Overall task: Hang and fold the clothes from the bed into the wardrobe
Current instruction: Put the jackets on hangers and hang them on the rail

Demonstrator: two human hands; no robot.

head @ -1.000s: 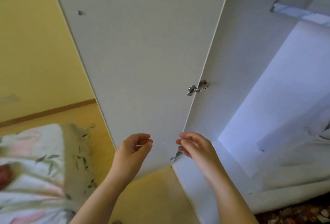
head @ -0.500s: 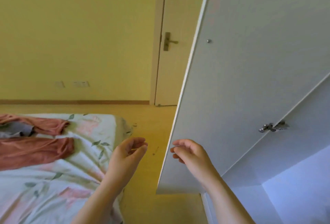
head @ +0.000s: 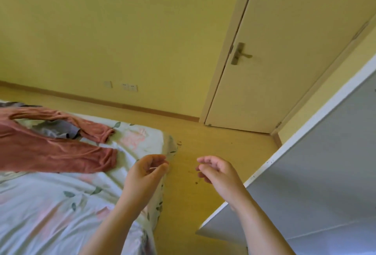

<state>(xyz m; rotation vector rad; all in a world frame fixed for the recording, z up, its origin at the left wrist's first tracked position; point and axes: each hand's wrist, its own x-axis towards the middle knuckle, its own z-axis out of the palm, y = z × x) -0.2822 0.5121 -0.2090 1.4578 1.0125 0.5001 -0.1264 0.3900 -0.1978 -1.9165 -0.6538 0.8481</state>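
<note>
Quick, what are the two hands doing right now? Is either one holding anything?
Left hand: open, fingers loosely curled, nothing visibly held.
Right hand: open, fingers loosely curled, nothing visibly held.

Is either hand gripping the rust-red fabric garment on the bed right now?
No, the rust-red fabric garment lies on the floral bedsheet, apart from the left hand and the right hand.

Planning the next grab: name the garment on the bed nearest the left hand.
The rust-red garment; its cuff ends just short of the left hand, while the grey garment lies farther back.
</note>
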